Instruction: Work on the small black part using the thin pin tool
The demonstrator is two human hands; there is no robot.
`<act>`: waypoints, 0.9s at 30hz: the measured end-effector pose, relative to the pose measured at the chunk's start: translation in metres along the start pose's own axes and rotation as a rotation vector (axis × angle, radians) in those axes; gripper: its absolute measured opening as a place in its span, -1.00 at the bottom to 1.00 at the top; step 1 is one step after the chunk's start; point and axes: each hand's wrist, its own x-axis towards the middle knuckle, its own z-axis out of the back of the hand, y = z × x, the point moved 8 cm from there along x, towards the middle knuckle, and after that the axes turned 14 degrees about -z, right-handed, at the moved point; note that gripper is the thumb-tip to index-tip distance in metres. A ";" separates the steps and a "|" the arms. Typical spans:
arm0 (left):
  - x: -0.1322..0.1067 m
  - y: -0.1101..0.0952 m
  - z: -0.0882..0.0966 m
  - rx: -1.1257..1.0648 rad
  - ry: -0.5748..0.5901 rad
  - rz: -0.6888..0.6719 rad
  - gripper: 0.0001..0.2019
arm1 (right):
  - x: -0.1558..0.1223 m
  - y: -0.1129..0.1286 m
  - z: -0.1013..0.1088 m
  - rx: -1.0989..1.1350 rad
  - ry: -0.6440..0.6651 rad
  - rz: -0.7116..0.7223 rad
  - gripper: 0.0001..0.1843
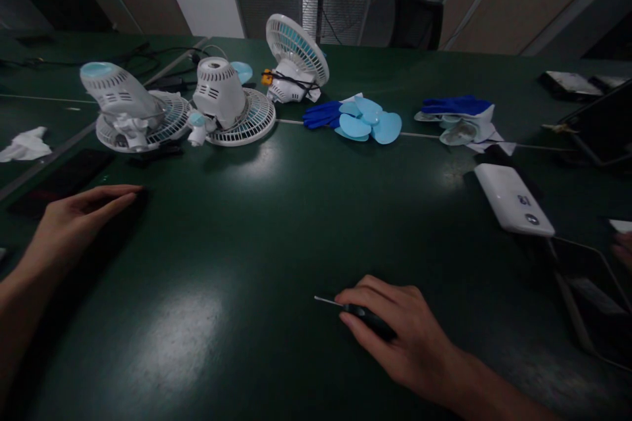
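Observation:
My right hand (395, 329) is closed around the black handle of a small screwdriver (369, 322), just above or on the dark green table (257, 230). The screwdriver's thin metal shaft points left. On the left, my left hand (86, 214) has its thumb and fingertips brought together; whether anything small is between them cannot be made out. Beyond it, two white fan units (133, 102) (222, 99) rest with their grilles down. A third fan (295, 56) stands farther back with its cord wrapped round the base. Light blue fan blades (370, 120) lie partly over a blue glove.
More blue-and-white gloves (457, 115) lie at the back right. A white power bank (513, 200) and a dark tablet-like device (592, 296) are on the right. Crumpled tissue (26, 145) lies at the far left. Another person's hand (623, 247) shows at the right edge.

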 end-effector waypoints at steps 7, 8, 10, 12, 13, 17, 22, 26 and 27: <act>-0.005 -0.019 -0.007 -0.002 -0.030 -0.129 -0.40 | -0.002 0.000 0.000 0.000 0.001 -0.008 -0.79; -0.005 -0.024 -0.007 0.020 -0.038 -0.180 -0.40 | -0.001 0.000 0.000 -0.002 0.000 -0.007 -0.79; -0.008 -0.038 -0.011 0.066 -0.034 -0.275 -0.44 | -0.001 0.001 0.001 -0.005 -0.004 -0.001 -0.80; -0.015 -0.059 -0.022 0.068 0.011 -0.357 -0.52 | 0.000 0.002 0.001 0.000 -0.009 0.004 -0.80; -0.021 -0.073 -0.031 0.044 0.048 -0.400 -0.56 | 0.000 0.002 0.001 0.004 -0.014 0.004 -0.80; -0.066 -0.144 -0.090 -0.098 0.298 -0.637 -0.72 | -0.001 0.000 0.003 0.036 -0.049 -0.002 -0.77; -0.143 -0.226 -0.162 -0.268 0.652 -0.908 -0.76 | 0.000 -0.003 0.010 0.065 -0.128 -0.015 -0.81; -0.160 -0.248 -0.181 -0.358 0.685 -0.901 -0.80 | 0.000 -0.001 0.014 0.070 -0.155 -0.013 -0.84; -0.160 -0.248 -0.181 -0.367 0.685 -0.895 -0.81 | 0.000 0.000 0.013 0.067 -0.150 -0.002 -0.84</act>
